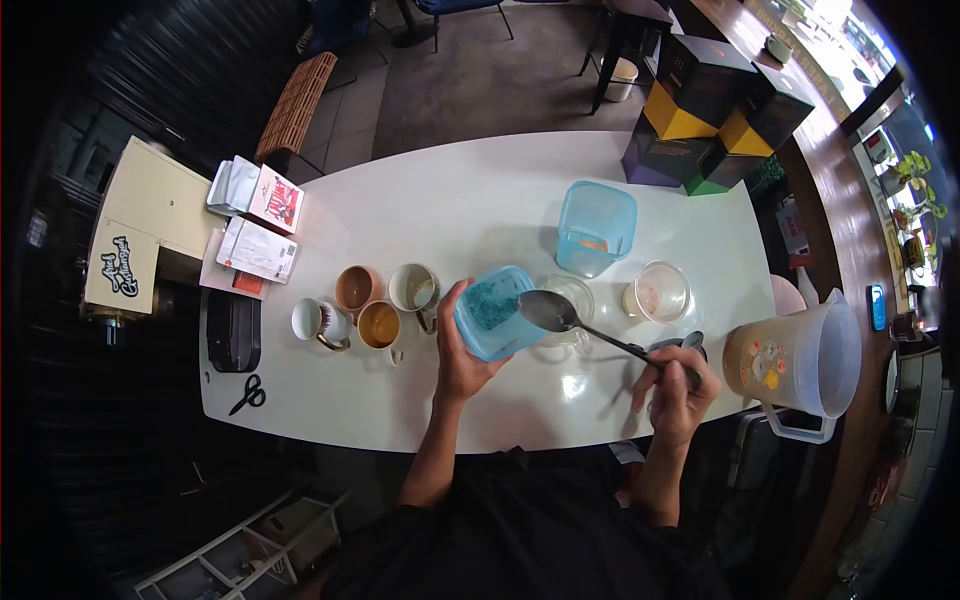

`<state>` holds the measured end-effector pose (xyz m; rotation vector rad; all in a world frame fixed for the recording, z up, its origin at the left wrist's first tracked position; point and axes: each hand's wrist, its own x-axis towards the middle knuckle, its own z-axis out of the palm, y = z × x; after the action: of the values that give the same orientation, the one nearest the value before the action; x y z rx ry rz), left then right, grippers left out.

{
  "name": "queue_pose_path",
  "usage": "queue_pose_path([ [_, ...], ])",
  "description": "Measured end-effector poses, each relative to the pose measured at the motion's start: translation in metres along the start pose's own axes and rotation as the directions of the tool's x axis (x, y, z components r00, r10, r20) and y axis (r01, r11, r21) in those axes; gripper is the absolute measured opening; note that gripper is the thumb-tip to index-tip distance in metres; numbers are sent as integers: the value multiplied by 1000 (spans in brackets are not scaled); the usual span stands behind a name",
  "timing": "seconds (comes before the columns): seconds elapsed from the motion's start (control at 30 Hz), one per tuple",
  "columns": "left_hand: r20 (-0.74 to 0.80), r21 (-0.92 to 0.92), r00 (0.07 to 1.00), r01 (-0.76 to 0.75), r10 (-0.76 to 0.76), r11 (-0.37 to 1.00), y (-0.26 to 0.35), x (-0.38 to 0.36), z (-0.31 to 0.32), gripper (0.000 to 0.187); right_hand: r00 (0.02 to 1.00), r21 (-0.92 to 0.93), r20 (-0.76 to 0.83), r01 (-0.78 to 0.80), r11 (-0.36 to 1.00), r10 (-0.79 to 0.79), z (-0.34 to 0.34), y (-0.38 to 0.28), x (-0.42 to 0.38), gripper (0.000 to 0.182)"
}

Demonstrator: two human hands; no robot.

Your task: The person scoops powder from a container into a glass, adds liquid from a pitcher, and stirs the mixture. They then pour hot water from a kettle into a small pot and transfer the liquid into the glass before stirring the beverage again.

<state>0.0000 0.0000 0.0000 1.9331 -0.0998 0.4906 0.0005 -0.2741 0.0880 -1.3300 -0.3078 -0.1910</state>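
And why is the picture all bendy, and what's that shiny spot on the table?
In the head view, the wide lens seems to bend things, like the wooden counter, and the corners go black; the spot is light glaring off the white table; outside the window, parts are washed out.

To the left of the upright blue container [600, 212], a hand could pass over a broad stretch of counter [420, 190], as far as the packets [262, 250]. Beyond its far side, a strip runs to the counter's edge. Stacked boxes [690, 100] block its far right. On its near side stand a clear jar [576, 291] and a clear cup [665, 289], a spoon [618, 343] slanting before them. Well to its near right, a pitcher [790, 355] bars passage.
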Motion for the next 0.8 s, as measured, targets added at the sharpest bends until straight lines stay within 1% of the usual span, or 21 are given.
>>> queue_pose_path([
  [0.03, -7, -3, 1000, -15, 15, 1000, -1, -1, 2, 110, 998, -49, 63, 8, 999, -5, 5, -3, 2, 18],
  [0.07, -14, -7, 999, -31, 31, 999, -1, -2, 3, 110, 993, -79, 91, -72, 994, 79, 10, -5, 2, 16],
  [0.1, -17, -1, 999, -36, 36, 999, -2, -1, -2, 110, 988, -110, 125, -82, 991, 96, 22, -3, 4, 15],
  [0.17, -4, 37, 998, -69, 69, 997, -1, -2, -2, 110, 970, -148, 167, -150, 978, 174, 34, 6, 4, 14],
  [0.2, -10, 29, 998, -64, 65, 998, 1, -4, 1, 110, 967, -169, 171, -162, 972, 191, 37, 10, 4, 12],
  [0.27, 6, 72, 997, -78, 78, 994, 2, -4, 0, 110, 955, -124, 139, -247, 961, 263, 48, 25, -2, 7],
  [0.33, -22, 56, 998, -60, 61, 997, 2, -5, 0, 108, 938, -116, 131, -307, 944, 321, 58, 31, -5, 3],
  [0.4, -45, 35, 998, -44, 46, 998, 4, -3, -2, 106, 928, -151, 157, -316, 937, 339, 67, 34, -5, 3],
  [0.47, 35, 146, 997, -69, 64, 987, 9, 1, -7, 112, 922, -153, 169, -324, 934, 348, 70, 41, -6, 5],
  [0.53, 47, 166, 996, -82, 75, 983, 14, 6, -10, 112, 917, -169, 226, -297, 940, 330, 72, 49, -8, 8],
  [0.57, 56, 186, 995, -90, 81, 978, 16, 8, -11, 113, 917, -169, 225, -295, 940, 328, 72, 48, -8, 8],
  [0.63, 63, 193, 995, -88, 78, 977, 20, 11, -12, 114, 881, -206, 294, -320, 925, 371, 70, 46, -7, 16],
  [0.67, 71, 202, 995, -84, 71, 976, 23, 12, -12, 114, 883, -207, 291, -319, 925, 369, 69, 44, -6, 16],
  [0.7, 73, 200, 995, -86, 73, 976, 27, 15, -13, 114, 884, -229, 302, -297, 927, 358, 68, 41, -5, 21],
  [0.73, 93, 254, 994, -81, 59, 964, 32, 20, -15, 114, 884, -250, 315, -274, 929, 346, 67, 38, -4, 26],
  [0.77, 112, 307, 993, -78, 46, 949, 36, 24, -18, 114, 885, -250, 313, -272, 929, 344, 64, 36, -4, 26],
  [0.8, 115, 305, 992, -83, 49, 949, 37, 28, -19, 114, 906, -277, 287, -232, 933, 311, 61, 34, -3, 30],
])
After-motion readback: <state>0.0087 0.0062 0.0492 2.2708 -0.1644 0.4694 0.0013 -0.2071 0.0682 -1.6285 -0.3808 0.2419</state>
